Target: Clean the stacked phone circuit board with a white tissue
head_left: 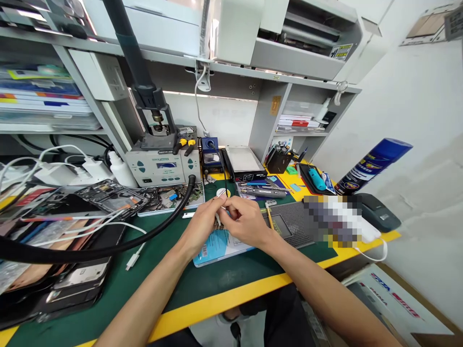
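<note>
Pinching a small part (pixel 219 220), both hands (pixel 231 219) (fingertips meeting), green mat (pixel 217 284), yellow-edged bench (pixel 231 301).

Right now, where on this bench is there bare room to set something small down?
Bare green mat lies between the forearms, bordered by the light blue packet and the yellow bench edge. More lies left of the left hand, below the black hose. The far left, with opened phones, is crowded.
</note>
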`<action>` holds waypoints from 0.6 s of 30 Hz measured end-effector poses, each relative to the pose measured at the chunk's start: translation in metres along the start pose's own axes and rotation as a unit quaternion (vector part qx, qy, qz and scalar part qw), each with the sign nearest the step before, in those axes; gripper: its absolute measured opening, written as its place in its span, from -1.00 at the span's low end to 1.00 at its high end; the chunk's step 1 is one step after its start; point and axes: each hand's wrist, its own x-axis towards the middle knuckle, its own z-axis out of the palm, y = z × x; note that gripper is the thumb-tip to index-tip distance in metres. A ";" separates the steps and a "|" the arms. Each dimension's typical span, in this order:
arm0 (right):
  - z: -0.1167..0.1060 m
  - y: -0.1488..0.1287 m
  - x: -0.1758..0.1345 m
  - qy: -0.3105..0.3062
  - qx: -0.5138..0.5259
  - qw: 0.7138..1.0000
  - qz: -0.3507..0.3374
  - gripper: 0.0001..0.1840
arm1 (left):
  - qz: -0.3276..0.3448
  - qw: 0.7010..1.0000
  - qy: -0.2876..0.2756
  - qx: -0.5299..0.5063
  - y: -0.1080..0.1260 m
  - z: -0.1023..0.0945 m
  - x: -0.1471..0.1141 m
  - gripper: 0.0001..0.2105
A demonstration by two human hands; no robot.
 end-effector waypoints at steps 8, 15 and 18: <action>-0.001 0.002 -0.002 -0.008 -0.005 1.000 -0.001 -0.85 | -0.008 1.000 0.001 -0.019 0.000 0.000 0.000 -0.67; -0.001 0.002 -0.001 -0.018 -0.003 1.000 0.004 -0.86 | -0.004 0.999 0.001 -0.035 0.001 0.002 0.000 -0.67; -0.002 0.001 0.000 -0.019 0.012 1.000 0.000 -0.85 | -0.006 0.999 -0.008 -0.035 0.003 0.002 -0.002 -0.65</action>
